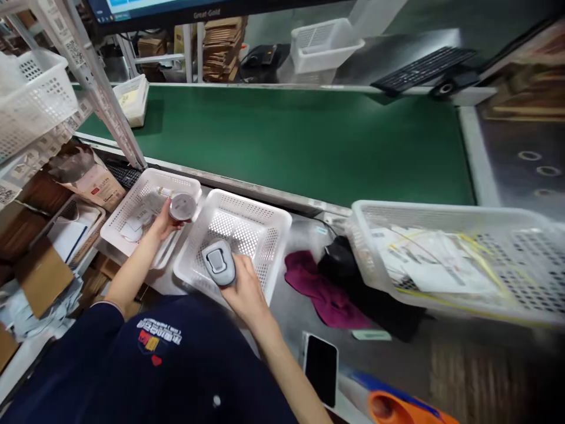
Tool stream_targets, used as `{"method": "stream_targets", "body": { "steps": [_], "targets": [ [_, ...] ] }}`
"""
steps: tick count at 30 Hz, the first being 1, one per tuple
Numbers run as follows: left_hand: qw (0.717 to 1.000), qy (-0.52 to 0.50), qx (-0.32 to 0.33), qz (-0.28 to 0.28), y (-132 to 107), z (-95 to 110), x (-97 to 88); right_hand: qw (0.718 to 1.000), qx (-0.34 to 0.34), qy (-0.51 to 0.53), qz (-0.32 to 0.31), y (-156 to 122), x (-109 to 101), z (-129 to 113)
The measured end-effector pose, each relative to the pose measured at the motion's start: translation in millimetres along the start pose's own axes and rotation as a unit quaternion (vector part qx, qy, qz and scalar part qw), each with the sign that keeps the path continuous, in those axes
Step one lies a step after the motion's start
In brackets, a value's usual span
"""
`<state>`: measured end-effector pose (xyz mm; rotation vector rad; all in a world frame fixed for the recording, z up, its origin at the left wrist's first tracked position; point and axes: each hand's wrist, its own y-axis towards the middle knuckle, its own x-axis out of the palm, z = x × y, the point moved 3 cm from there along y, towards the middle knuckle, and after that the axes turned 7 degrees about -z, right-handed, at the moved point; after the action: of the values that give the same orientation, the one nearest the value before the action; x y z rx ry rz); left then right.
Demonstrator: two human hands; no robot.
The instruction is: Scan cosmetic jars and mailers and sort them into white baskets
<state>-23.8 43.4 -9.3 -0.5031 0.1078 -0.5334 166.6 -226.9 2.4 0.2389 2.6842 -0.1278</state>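
My left hand [164,222] grips a small round container with a pale flat top [182,206], over the right side of a white perforated basket [115,221]. Inside that basket lie small clear packets [140,219]. In my right hand [247,288] is a grey handheld barcode scanner [218,262], its rounded head facing up towards me. The scanner is above a second white basket [276,235], whose visible bottom is bare mesh. Both hands have their fingers wrapped round what they hold.
A green conveyor belt [300,138] runs behind the baskets. To the right stand a long white basket [366,247] of packets, a maroon cloth [329,294] and a phone [321,370]. An orange tool [392,406] lies at the bottom. A shelf post [103,100] rises at left.
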Motion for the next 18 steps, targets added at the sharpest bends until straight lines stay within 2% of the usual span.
{"method": "stream_targets", "body": {
  "steps": [2,4,7,9,11,13,14,16,18],
  "targets": [
    [0.999,-0.009,-0.03,-0.034,-4.0,-4.0,24.5,1.0,0.002,-0.021,-0.019,11.6,-4.1,-11.9],
    [0.998,0.016,-0.053,-0.041,-3.4,-11.1,46.7,0.999,0.002,-0.036,-0.023,20.2,-7.4,-17.6],
    [0.994,0.083,-0.057,-0.048,5.0,-22.9,75.5,0.999,0.008,-0.045,-0.002,23.2,-13.1,-12.8],
    [0.984,0.165,-0.009,-0.064,14.1,-24.6,89.9,0.999,0.016,-0.042,0.017,17.8,-17.3,-3.0],
    [0.95,0.297,0.08,-0.054,25.8,-16.3,95.1,0.999,0.023,-0.03,0.039,8.5,-20.8,9.1],
    [0.891,0.427,0.153,0.009,40.3,0.7,86.1,0.998,0.029,-0.013,0.062,-1.8,-22.7,21.1],
    [0.863,0.476,0.163,0.055,48.4,10.8,75.8,0.997,0.035,-0.007,0.073,-6.3,-22.7,26.4],
    [0.825,0.53,0.138,0.136,64.1,29.7,47.8,0.996,0.045,0.002,0.076,-12.9,-20.0,34.6],
    [0.814,0.548,0.089,0.171,76.0,41.8,19.4,0.997,0.046,0.007,0.055,-15.3,-14.1,38.8]
  ]
}}
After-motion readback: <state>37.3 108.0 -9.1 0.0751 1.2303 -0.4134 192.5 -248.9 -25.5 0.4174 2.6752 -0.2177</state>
